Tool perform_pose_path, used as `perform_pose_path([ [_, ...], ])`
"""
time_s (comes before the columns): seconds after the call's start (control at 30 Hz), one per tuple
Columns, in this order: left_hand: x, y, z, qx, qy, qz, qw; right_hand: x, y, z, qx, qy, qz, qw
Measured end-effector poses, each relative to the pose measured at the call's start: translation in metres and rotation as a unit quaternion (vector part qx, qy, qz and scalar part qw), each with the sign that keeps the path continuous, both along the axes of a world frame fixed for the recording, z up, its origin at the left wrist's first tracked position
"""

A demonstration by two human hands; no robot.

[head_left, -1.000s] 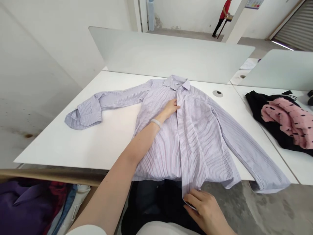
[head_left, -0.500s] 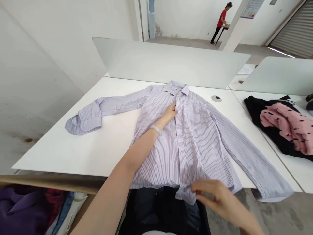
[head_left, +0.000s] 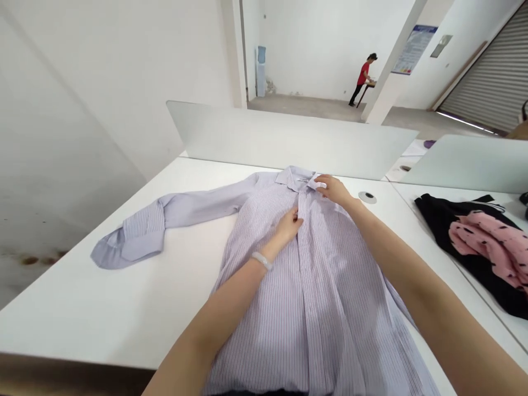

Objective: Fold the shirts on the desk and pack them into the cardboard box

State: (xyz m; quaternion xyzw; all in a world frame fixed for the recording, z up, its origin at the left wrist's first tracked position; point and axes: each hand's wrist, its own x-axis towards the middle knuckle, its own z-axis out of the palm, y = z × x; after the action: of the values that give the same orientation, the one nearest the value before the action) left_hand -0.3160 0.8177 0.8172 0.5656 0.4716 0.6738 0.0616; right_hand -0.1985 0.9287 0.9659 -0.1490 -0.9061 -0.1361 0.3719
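Observation:
A lilac striped long-sleeved shirt [head_left: 322, 291] lies front up on the white table [head_left: 124, 308], collar at the far side, one sleeve [head_left: 165, 220] stretched out to the left. My left hand [head_left: 290, 224] rests on the shirt's chest beside the button placket, fingers curled against the cloth; a pale bangle sits on that wrist. My right hand [head_left: 335, 190] reaches over to the collar [head_left: 297, 179] and pinches its right tip between fingers and thumb.
Grey divider panels [head_left: 289, 137] stand along the table's far edge. A black garment with a pink spotted one [head_left: 487, 239] lies on the neighbouring table at the right. A cable grommet [head_left: 366, 197] sits near the collar. A person in red [head_left: 363, 77] stands far back.
My right hand left the shirt's hem at the near edge and moved up to the collar. The view tilted up and forward. My left hand stayed on the chest.

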Motion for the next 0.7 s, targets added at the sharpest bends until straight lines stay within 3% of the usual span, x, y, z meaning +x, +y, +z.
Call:
perform_pose_path([
  [0.17, 0.000, -0.002, -0.001, -0.032, 0.005, 0.052, 0.998, -0.043, 0.022, 0.030, 0.046, -0.146, -0.065, 0.986],
  [0.37, 0.007, 0.001, -0.005, -0.037, 0.041, 0.044, 0.998, -0.058, 0.044, 0.047, 0.060, -0.135, -0.126, 0.981],
  [0.53, 0.010, 0.004, -0.006, -0.023, 0.062, 0.059, 0.996, -0.066, 0.033, 0.039, 0.088, -0.124, -0.104, 0.983],
  [0.7, 0.011, 0.001, -0.006, -0.015, 0.072, 0.064, 0.995, -0.094, 0.001, 0.016, 0.127, -0.129, -0.090, 0.979],
])
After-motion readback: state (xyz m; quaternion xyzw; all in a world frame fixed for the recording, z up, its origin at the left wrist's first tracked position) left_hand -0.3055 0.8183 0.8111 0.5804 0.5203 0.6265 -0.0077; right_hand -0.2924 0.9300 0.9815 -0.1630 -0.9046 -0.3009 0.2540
